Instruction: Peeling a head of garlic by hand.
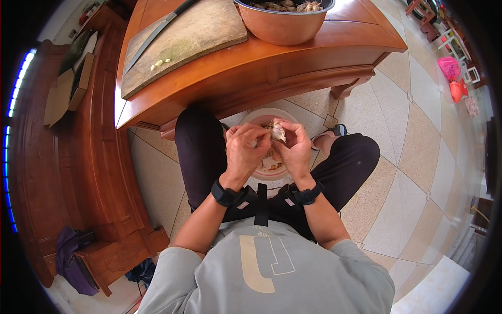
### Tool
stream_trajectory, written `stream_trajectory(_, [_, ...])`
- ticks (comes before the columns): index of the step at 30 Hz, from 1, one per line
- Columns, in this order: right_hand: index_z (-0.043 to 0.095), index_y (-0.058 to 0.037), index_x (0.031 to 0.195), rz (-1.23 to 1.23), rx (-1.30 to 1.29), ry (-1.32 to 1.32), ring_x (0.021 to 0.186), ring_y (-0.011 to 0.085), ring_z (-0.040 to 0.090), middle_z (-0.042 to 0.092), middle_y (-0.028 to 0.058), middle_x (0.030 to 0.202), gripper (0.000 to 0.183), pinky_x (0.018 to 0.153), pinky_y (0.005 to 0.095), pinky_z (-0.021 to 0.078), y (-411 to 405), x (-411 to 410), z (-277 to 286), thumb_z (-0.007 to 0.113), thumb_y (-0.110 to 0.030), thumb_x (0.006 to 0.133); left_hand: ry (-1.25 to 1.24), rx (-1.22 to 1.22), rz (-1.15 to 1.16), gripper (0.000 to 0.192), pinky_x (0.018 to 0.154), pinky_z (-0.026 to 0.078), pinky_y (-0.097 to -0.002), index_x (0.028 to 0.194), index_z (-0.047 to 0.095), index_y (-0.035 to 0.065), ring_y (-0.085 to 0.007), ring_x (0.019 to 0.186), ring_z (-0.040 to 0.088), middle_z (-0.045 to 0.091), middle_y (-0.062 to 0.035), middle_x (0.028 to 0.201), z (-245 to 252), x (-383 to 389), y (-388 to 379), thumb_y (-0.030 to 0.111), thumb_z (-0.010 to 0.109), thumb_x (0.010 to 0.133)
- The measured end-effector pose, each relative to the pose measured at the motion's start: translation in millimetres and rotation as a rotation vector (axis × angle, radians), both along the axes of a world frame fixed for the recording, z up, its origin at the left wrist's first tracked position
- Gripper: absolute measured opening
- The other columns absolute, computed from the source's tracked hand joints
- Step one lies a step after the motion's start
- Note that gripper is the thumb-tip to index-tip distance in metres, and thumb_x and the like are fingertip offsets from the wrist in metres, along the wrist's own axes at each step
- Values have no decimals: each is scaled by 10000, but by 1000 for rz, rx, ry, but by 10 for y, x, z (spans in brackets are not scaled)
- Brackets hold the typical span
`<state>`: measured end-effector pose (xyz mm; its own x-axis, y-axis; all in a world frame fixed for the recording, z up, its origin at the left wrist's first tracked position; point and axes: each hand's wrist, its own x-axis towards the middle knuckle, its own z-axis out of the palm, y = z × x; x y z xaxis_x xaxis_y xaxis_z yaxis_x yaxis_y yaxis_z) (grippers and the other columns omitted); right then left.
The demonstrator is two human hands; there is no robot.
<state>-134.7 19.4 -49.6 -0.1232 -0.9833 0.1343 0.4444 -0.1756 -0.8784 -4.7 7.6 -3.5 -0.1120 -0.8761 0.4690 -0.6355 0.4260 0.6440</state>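
Note:
Between my hands, above my lap, is a whitish garlic bulb [278, 132] with dry roots or stem fibres at its top. My right hand [294, 151] holds the bulb between thumb and fingers. The fingertips of my left hand [247, 151] pinch at the bulb's left side; a small pale piece shows by its curled fingers, too small to identify. Directly below, between my legs, stands a round pale basin [288, 114] with a pinkish inside. Garlic skins [271, 163] lie in it, partly hidden by my hands.
Ahead is a wooden table [219, 84]. On it lie a wooden cutting board [211, 23], a long knife [151, 39] and several peeled garlic cloves [159, 62]. A brown pot [284, 27] of garlic bulbs [288, 5] stands near its edge. Left is a wooden bench [106, 165] with an opened cardboard box [62, 94].

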Motion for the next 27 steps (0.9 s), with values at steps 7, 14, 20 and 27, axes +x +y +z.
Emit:
stream_trajectory(7, [524, 3, 1155, 113, 98, -83, 1105, 182, 582, 580, 136, 1249, 433, 946, 301, 498, -15, -46, 20, 726, 65, 777, 43, 35, 13, 83, 713, 473, -313, 801, 695, 29, -210, 719, 648, 676, -68, 771, 13, 13, -4, 6, 700, 721])
stream_trajectory(14, [521, 26, 1203, 157, 156, -97, 1093, 172, 589, 587, 133, 1248, 443, 939, 288, 499, -12, -61, 43, 712, 41, 804, 46, 18, 27, 87, 686, 492, -308, 806, 690, 16, -215, 712, 652, 680, -85, 782, 33, 18, -6, -4, 691, 721])
stream_trajectory(20, [515, 28, 1221, 155, 138, -119, 1104, 170, 580, 580, 122, 1250, 450, 939, 288, 499, -6, -60, 66, 701, 48, 811, 85, 17, 11, 78, 643, 498, -298, 801, 683, 5, -214, 689, 650, 677, -97, 779, 16, 54, -36, -16, 684, 725])
stream_trajectory(27, [533, 9, 1198, 85, 28, -15, 1106, 169, 573, 551, 109, 1266, 423, 935, 288, 497, -23, -53, -13, 679, 89, 810, 77, 94, 19, 63, 646, 501, -288, 804, 688, 1, -209, 697, 651, 676, -96, 790, 21, 92, -41, -3, 698, 741])
